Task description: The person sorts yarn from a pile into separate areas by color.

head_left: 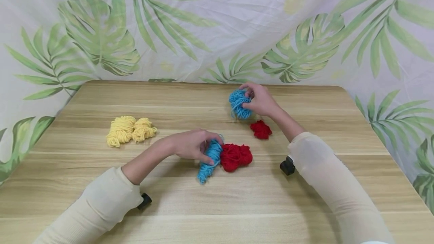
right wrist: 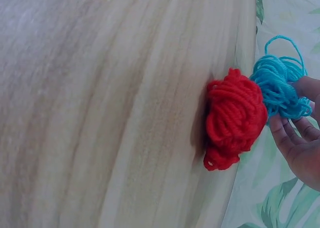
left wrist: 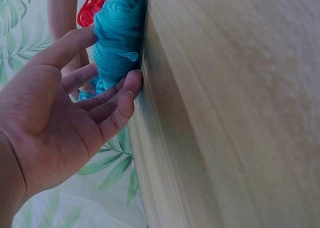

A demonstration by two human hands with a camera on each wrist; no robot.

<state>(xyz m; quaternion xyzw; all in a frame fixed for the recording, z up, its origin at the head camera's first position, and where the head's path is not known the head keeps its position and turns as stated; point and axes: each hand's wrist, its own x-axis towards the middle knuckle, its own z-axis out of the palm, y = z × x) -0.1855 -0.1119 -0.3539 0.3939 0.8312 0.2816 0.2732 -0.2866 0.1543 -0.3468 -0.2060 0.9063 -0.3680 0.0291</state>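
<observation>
My left hand (head_left: 191, 145) grips a long blue yarn bundle (head_left: 210, 161) near the table's middle, thumb on the near side and fingers over the far end. In the left wrist view, the blue bundle (left wrist: 119, 35) lies against the tabletop. Touching its right side is a red yarn bundle (head_left: 236, 157). Farther back, my right hand (head_left: 259, 100) pinches a rounder blue yarn bundle (head_left: 240, 104). The right wrist view shows this blue bundle (right wrist: 281, 85) between thumb and fingers, with a loose loop sticking out. A smaller red bundle (head_left: 261, 129) lies just below that hand.
Two yellow yarn bundles (head_left: 121, 131) sit side by side on the left of the wooden table (head_left: 257, 199). Behind the table's far edge hangs a leaf-patterned cloth (head_left: 237, 22). Black wrist devices (head_left: 287, 166) jut from both sleeves.
</observation>
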